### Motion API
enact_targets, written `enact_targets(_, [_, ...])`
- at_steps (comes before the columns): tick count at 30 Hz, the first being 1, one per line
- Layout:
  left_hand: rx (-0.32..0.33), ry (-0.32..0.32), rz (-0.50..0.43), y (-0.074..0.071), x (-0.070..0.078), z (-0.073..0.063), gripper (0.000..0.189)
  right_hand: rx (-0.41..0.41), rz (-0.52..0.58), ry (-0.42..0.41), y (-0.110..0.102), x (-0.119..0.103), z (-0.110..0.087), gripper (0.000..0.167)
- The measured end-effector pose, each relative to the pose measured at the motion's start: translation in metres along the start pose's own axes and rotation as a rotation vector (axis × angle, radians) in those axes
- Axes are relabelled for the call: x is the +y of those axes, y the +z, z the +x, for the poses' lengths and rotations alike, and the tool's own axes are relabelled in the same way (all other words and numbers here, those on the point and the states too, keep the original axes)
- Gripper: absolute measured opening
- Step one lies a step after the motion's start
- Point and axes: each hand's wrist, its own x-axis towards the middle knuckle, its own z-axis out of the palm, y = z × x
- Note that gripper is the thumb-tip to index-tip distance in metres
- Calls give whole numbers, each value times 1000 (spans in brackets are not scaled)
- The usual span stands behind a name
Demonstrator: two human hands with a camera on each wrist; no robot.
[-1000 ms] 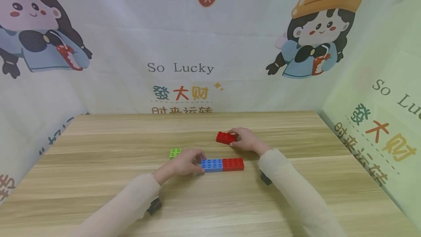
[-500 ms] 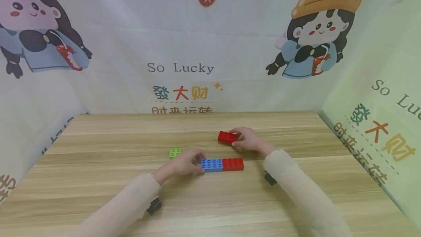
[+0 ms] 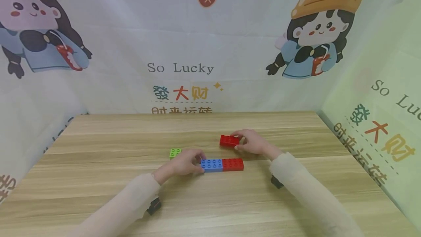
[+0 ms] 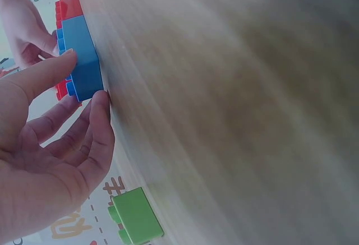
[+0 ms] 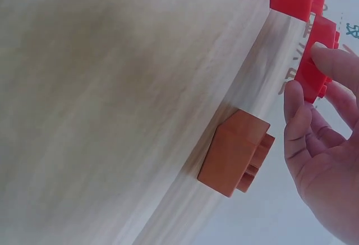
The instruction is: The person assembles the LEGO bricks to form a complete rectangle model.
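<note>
My left hand (image 3: 182,162) pinches the blue block (image 3: 212,165), joined to a red block (image 3: 232,164). My right hand (image 3: 252,142) holds another red brick (image 3: 229,140) at one o'clock, so I should keep it level and line up the bumps.

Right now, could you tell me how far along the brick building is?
Done: a blue brick and a red brick sit end to end. In hand: the left hand steadies the blue one; the right hand holds another red brick, apart from the row. Left: a green brick lies loose.
</note>
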Motion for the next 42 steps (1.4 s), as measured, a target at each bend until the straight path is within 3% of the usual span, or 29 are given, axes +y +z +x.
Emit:
enact_targets(7, [0,-10,-4,1,-1,1,29,-24,-23,5,-1,-3,-8,44])
enact_targets(23, [4,-6,-5,0,0,0,29,-26,-4,-155,-4,-7,-22,44])
enact_targets(42, [0,15,1,0,-1,1,29,-45,10,-141,-2,-20,-40,46])
